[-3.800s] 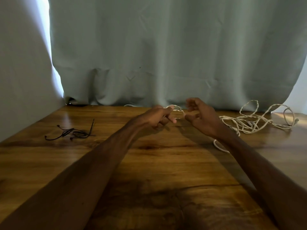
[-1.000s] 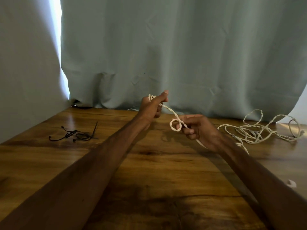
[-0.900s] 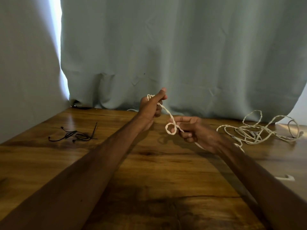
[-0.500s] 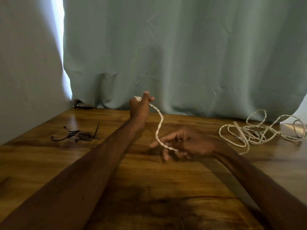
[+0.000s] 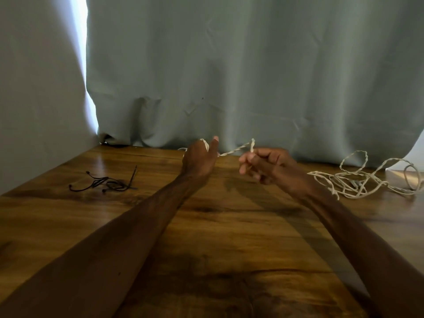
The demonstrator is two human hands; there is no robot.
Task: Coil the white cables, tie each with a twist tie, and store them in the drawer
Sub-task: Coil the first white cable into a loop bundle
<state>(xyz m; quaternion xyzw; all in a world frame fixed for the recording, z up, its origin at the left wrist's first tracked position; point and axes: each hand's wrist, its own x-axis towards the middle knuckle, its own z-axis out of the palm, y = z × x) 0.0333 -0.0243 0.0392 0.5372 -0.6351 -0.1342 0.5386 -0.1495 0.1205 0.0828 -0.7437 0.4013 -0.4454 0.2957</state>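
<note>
A twisted white cable (image 5: 236,151) runs between my two hands above the wooden table (image 5: 229,226). My left hand (image 5: 199,159) is raised at the centre, with the cable's end looped over it between thumb and fingers. My right hand (image 5: 266,165) grips the cable a short way to the right, a small bend of it standing up above the fingers. The rest of the cable lies in a loose tangled heap (image 5: 358,180) on the table at the right. No drawer is in view.
A bunch of thin black twist ties (image 5: 105,183) lies on the table at the left. A pale green curtain (image 5: 252,76) hangs along the table's back edge, and a wall stands at the left.
My right hand has lifted from low near the table back up level with my left hand, drawing the cable between them. My left hand kept hold of the cable's end.
</note>
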